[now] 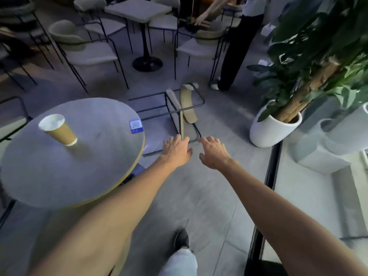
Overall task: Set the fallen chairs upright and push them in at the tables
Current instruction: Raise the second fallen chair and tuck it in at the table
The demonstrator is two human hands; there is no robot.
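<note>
- Both bare forearms reach forward from the bottom edge, and between them, low in the view, a dark shoe (181, 239) and a light trouser leg (179, 262) stand on the grey floor (209, 196).
- Left hand (176, 149) is open, fingers spread and pointing forward; its fingertips are at the near end of the fallen chair, but I cannot tell if they touch it.
- Right hand (214, 152) is also open with loose, slightly bent fingers; it holds nothing and is just beside the near corner of the chair frame.
- Fallen chair (180, 108) lies on its side on the floor, right of the round table and left of the white pot; its thin black legs point to the left and its tan back lies on the far side.
- Round table (83, 156) is on the left; a paper cup (57, 129) stands upright on it, and a small blue card (136, 126) lies near its right edge.
- White pot (272, 130) with a big green plant (318, 56) stands on the right.
- Farther back, a square table (137, 9) has upright chairs (87, 50) around it, and a person in dark trousers (236, 48) stands beside them.
</note>
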